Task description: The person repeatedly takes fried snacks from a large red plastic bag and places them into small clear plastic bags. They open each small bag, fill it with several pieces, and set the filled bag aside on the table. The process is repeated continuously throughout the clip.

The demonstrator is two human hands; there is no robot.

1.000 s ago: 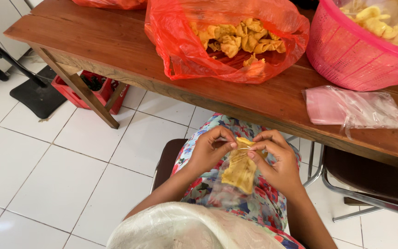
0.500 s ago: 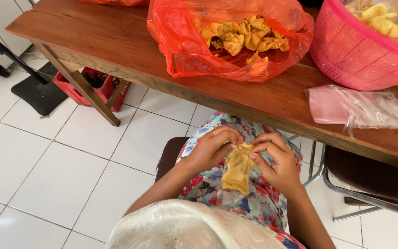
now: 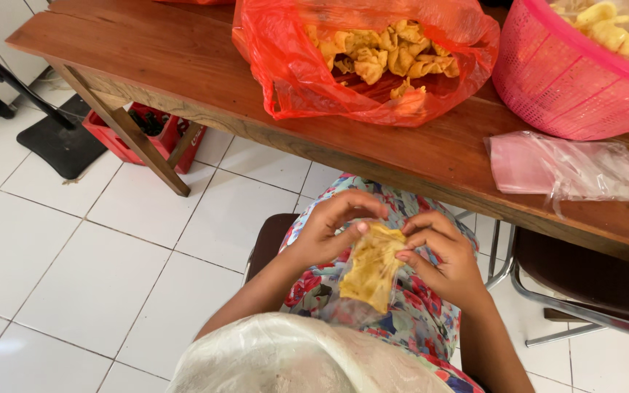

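Golden-yellow crackers fill the small clear packet [image 3: 371, 271] that we hold over our lap, just below the edge of the wooden table [image 3: 183, 69]. Our left hand [image 3: 333, 229] pinches the packet's top corner between thumb and curled fingertips, closed on the plastic. Our right hand [image 3: 442, 255] grips the other side of the top edge, fingers bent around it, so both hands meet at the mouth of the packet while its filled part hangs down between them over the flowered cloth [image 3: 409, 320] on our knees.

On the table above, a red plastic bag [image 3: 293, 73] lies open with more of the same yellow crackers heaped inside. Beside it, to the right, stands a pink basket [image 3: 562, 80] also holding pale crackers, and in front of the basket lies a flat stack of empty clear bags [image 3: 562, 167]. Under the table we see white floor tiles [image 3: 74, 255], a red crate [image 3: 121, 135] by the table leg, and a dark stool seat [image 3: 271, 236] beneath us.
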